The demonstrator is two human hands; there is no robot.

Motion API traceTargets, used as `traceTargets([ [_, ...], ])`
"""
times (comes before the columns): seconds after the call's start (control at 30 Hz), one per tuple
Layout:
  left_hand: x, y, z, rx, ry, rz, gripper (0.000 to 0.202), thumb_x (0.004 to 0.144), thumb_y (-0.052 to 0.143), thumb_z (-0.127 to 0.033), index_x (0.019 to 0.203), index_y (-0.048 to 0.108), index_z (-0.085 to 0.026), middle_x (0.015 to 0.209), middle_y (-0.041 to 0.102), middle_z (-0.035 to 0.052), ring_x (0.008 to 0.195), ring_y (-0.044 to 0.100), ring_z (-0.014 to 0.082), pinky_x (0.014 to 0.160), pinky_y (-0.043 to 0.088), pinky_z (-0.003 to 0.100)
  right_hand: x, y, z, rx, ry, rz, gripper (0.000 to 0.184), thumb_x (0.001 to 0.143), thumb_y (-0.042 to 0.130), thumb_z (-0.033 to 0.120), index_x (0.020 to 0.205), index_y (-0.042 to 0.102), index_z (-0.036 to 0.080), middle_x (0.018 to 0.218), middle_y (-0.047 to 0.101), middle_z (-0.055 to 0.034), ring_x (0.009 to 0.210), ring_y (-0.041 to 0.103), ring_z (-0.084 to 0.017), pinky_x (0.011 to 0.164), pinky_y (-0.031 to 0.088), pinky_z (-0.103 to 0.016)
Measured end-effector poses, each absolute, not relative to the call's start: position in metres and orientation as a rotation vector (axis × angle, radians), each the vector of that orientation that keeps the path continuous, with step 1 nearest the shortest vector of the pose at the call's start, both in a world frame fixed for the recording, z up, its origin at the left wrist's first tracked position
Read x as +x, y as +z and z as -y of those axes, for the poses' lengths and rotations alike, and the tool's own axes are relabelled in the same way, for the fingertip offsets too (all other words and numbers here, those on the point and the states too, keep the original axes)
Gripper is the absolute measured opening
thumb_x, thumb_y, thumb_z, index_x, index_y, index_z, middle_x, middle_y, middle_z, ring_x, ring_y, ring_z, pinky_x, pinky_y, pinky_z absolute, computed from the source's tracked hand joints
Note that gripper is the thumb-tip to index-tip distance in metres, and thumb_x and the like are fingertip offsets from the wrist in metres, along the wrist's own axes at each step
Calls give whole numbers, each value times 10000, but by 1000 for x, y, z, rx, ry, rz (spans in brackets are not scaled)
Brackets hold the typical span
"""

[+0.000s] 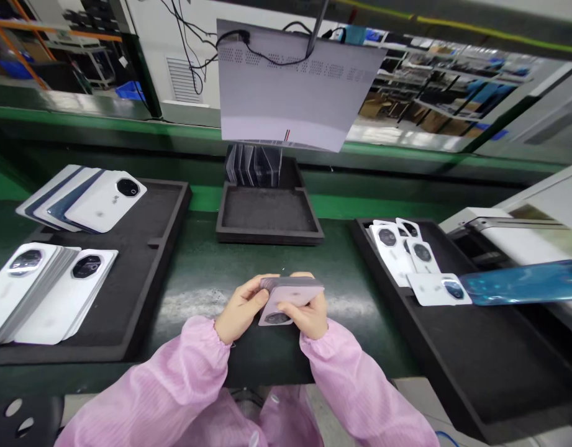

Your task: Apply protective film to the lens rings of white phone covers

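Observation:
Both my hands hold a small stack of white phone back covers point(289, 297) just above the dark green belt, close to my body. My left hand point(239, 309) grips the stack's left edge with fingers curled round it. My right hand point(310, 316) wraps the right side and underside. A round black camera ring shows on the lowest cover. Pink sleeves cover both arms.
A black foam tray point(141, 273) on the left carries fanned rows of white back covers point(53, 292). A small black tray point(267, 214) with upright plates stands ahead. The right tray point(453, 347) holds a few covers point(413, 257); a blue film sheet point(523, 282) lies beside a white machine.

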State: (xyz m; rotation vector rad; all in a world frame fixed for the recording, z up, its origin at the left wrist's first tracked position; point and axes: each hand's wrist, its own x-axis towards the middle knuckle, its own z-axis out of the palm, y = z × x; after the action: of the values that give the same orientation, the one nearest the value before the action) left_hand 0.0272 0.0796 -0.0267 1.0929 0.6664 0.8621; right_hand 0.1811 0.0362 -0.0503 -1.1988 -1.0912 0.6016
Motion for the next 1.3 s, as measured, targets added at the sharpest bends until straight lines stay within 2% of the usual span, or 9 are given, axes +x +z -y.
traceTargets([
  [0.13, 33, -28, -78, 1077, 854, -678, 329, 803, 598, -369, 1061, 661, -175, 1000, 701, 56, 910, 625, 204, 822, 467, 296, 182, -61, -37, -1279, 580, 994, 345, 568, 775, 327, 836, 624, 171, 813, 653, -36, 762, 613, -202, 712, 490, -341],
  [0.27, 39, -32, -81, 1022, 932, -680, 350, 781, 625, -337, 1097, 623, -186, 1070, 680, 47, 1007, 599, 207, 898, 440, 308, 184, -68, -46, -1295, 635, 875, 405, 626, 732, 347, 959, 597, 159, 883, 683, -55, 765, 626, -190, 698, 495, -321],
  [0.43, 40, -38, -85, 963, 987, -668, 354, 745, 663, -306, 1075, 621, -186, 1080, 679, 45, 1015, 600, 209, 936, 425, 332, 183, -70, -55, -1222, 779, 771, 384, 632, 730, 373, 923, 599, 159, 854, 697, -45, 715, 630, -164, 674, 501, -303],
  [0.77, 42, -42, -84, 888, 980, -637, 353, 767, 637, -333, 1088, 621, -187, 1103, 669, 64, 1038, 597, 228, 943, 424, 367, 185, -63, -57, -1100, 966, 678, 380, 633, 731, 383, 920, 607, 168, 884, 715, -62, 722, 666, -187, 695, 532, -359],
  [1.17, 38, -30, -81, 985, 1021, -649, 287, 768, 642, -304, 1028, 622, -185, 1044, 685, 43, 1011, 604, 204, 916, 427, 315, 188, -66, -46, -1209, 686, 836, 300, 596, 758, 336, 807, 649, 152, 768, 722, -54, 674, 660, -186, 638, 533, -310],
  [1.3, 38, -29, -80, 1014, 1021, -650, 291, 787, 620, -318, 1046, 614, -188, 1058, 680, 42, 1019, 599, 200, 918, 428, 307, 188, -62, -42, -1251, 604, 916, 308, 599, 752, 332, 831, 657, 153, 811, 727, -72, 721, 674, -212, 665, 542, -333],
])
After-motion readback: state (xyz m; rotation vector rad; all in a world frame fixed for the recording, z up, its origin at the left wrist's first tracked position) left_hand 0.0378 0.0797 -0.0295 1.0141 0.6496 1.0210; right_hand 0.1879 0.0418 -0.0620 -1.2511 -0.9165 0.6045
